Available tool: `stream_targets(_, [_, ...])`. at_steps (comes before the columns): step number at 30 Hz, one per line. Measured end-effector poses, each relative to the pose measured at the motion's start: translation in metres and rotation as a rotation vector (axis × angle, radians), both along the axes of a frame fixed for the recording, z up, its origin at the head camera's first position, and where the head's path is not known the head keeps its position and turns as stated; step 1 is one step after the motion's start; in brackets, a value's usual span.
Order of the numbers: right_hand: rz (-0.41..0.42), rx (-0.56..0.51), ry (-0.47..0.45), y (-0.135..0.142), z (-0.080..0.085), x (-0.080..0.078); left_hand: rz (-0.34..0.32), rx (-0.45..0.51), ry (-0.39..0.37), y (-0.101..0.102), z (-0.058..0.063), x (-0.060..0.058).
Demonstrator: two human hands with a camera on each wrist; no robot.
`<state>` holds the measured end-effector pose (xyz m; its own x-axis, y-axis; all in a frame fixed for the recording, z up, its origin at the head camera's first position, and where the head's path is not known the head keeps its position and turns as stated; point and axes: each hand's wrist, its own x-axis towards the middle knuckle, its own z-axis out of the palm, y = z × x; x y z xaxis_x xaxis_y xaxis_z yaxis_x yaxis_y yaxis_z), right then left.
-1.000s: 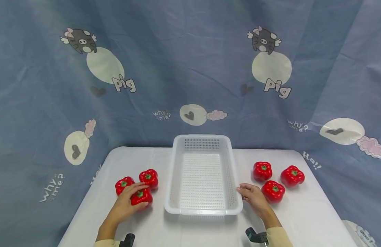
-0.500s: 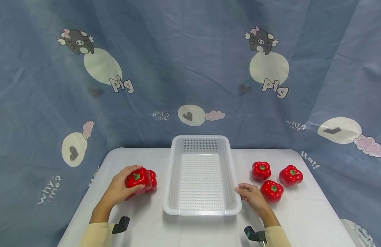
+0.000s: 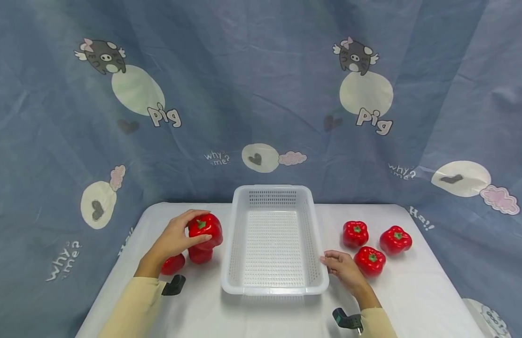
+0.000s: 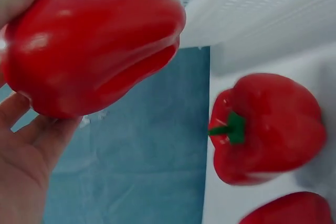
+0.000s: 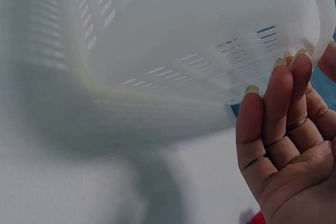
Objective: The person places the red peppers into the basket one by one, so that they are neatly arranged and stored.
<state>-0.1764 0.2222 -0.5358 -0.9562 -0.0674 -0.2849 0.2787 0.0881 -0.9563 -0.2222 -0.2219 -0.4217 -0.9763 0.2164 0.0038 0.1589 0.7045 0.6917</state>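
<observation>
My left hand holds a red bell pepper up in the air, left of the white plastic basket. In the left wrist view, the fingers and thumb wrap round the held pepper. Below it on the table lie two more red bell peppers, one nearer and one partly hidden under the held one. At the basket's right side, my right hand pinches the rim. The right wrist view shows its fingertips against the outer wall. No peppers lie in the basket.
To the right of the right hand sit three red bell peppers, at the back, far right and close to the hand. A blue printed cloth hangs behind the white table.
My left hand has lifted the bell pepper off the table and carried it up and toward the basket, uncovering the pepper at left. The right hand stays at the basket rim.
</observation>
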Motion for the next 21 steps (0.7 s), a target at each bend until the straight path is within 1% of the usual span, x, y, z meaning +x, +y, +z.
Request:
stream_targets(4, [0.010, -0.009, 0.007, 0.000, -0.001, -0.002, -0.033, -0.004, -0.023, 0.010, 0.005, -0.013])
stream_targets(7, [0.006, -0.007, 0.002, 0.000, -0.002, -0.003, -0.063, -0.020, -0.027, 0.017, 0.010, -0.023])
stream_targets(14, [-0.025, 0.008, -0.025, -0.003, -0.002, -0.005, -0.140, -0.088, 0.038, 0.036, 0.018, -0.039])
stream_targets(15, [-0.026, 0.016, -0.027, -0.003, -0.002, -0.005, -0.151, -0.096, 0.045, 0.038, 0.019, -0.041])
stream_targets(19, [-0.023, 0.038, -0.029, -0.001, -0.004, -0.005, -0.163, -0.112, 0.044, 0.049, 0.019, -0.050])
stream_targets(21, [-0.016, 0.037, -0.024, 0.001, -0.005, -0.005, -0.181, -0.123, 0.058, 0.053, 0.019, -0.056])
